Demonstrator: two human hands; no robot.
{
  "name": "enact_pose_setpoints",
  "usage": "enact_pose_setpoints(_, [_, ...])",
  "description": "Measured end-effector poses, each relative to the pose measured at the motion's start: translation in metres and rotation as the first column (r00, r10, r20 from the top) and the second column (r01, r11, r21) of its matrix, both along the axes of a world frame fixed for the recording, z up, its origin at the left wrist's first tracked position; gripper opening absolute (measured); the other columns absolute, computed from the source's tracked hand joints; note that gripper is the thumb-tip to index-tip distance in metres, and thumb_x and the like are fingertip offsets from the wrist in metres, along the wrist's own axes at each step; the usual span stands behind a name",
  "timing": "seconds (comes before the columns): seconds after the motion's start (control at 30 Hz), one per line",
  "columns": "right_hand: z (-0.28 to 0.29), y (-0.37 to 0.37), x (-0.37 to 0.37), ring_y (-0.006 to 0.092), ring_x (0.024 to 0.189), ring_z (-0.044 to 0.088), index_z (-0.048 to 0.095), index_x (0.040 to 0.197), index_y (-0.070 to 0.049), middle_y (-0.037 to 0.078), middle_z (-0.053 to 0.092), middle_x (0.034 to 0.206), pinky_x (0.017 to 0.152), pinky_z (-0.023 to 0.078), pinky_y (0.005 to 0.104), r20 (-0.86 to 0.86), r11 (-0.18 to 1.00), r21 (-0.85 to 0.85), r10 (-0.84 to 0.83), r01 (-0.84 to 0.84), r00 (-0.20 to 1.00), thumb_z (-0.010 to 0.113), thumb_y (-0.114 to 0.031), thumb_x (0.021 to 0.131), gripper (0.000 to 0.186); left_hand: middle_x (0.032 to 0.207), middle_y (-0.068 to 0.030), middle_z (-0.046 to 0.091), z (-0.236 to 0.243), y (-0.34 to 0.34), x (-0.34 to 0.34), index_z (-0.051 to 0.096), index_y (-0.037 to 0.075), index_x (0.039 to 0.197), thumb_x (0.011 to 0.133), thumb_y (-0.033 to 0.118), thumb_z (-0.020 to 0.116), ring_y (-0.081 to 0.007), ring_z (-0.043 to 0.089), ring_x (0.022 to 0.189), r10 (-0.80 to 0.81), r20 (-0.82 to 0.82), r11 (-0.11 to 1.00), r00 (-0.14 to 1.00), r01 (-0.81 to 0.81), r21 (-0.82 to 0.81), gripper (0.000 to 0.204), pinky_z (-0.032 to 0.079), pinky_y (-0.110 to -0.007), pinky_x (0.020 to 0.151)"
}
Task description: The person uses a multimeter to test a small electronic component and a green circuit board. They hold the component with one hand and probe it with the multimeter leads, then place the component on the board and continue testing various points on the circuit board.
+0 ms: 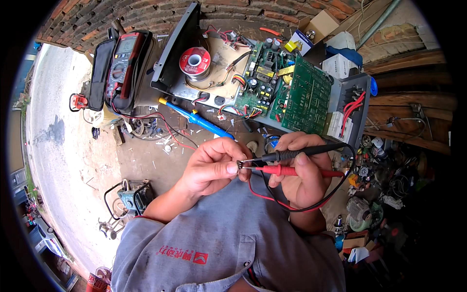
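My left hand (214, 170) pinches a small dark component with several legs (240, 164) between thumb and fingertips. My right hand (304, 180) grips a black test probe (287, 154) and a red test probe (280, 170), their metal tips at the small component. The probe leads loop below my right hand. At upper left a red-and-grey multimeter (123, 68) lies on an open black case (99, 73). Above my hands is an opened metal device housing (219, 101) with green circuit boards (301, 97) and red wires. A solder spool (194, 61) rests inside it.
A blue desoldering pump (199, 121) lies below the housing. A cardboard box (316, 27) stands at the back. A green machine with a black frame (131, 199) is on the floor at lower left. Parts and motors (360, 214) clutter the right. A road runs along the far left.
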State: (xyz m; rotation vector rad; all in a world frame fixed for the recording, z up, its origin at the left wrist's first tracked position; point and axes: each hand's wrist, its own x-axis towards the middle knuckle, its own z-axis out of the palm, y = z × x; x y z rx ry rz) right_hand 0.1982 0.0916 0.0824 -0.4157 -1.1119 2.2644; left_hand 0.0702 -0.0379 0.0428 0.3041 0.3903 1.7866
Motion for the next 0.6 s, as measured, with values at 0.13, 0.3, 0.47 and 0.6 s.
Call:
enact_pose_setpoints(0.13, [-0.0015,-0.0010,-0.0008,0.0213,0.061,0.060,0.045,0.102,0.004,0.023,0.051,0.098,0.051,0.054,0.0296,-0.010,1.000,0.006,0.006,-0.006,1.000,0.047,-0.007,0.087,0.019,0.086,-0.0134,0.057,0.0001,-0.0007,-0.0013,0.054,-0.002,0.095,0.086,0.006,0.056,-0.0190,0.056,0.078,-0.009,-0.005,1.000,1.000,0.009,0.002,0.012,0.045,-0.029,0.070])
enact_pose_setpoints(0.3, [-0.0023,-0.0031,-0.0032,0.0209,0.059,0.060,0.046,0.102,0.004,0.023,0.051,0.096,0.051,0.053,0.0300,-0.013,1.000,0.011,0.006,-0.006,1.000,0.047,-0.007,0.087,0.019,0.087,-0.0138,0.057,-0.0001,-0.0020,-0.0019,0.055,-0.002,0.096,0.086,0.006,0.056,-0.0193,0.057,0.079,-0.007,0.019,1.000,1.000,0.007,0.008,0.013,0.046,-0.029,0.071])
enact_pose_setpoints(0.47, [-0.0025,-0.0027,-0.0036,0.0205,0.058,0.059,0.045,0.102,0.004,0.023,0.051,0.095,0.053,0.053,0.0305,-0.009,0.999,0.047,0.012,-0.012,1.000,0.046,-0.008,0.088,0.019,0.088,-0.0139,0.058,-0.0008,-0.0027,-0.0022,0.055,-0.003,0.096,0.086,0.005,0.056,-0.0195,0.058,0.079,-0.016,0.026,1.000,1.000,0.016,-0.005,0.013,0.046,-0.029,0.072])
enact_pose_setpoints(0.6, [-0.0031,-0.0038,-0.0033,0.0201,0.057,0.059,0.045,0.101,0.004,0.023,0.052,0.094,0.054,0.052,0.0306,0.008,0.999,0.032,0.002,-0.003,1.000,0.046,-0.008,0.087,0.019,0.088,-0.0136,0.058,-0.0006,-0.0028,-0.0022,0.055,-0.003,0.097,0.085,0.005,0.056,-0.0194,0.058,0.080,-0.022,0.043,1.000,0.999,0.022,0.002,0.014,0.047,-0.029,0.072])
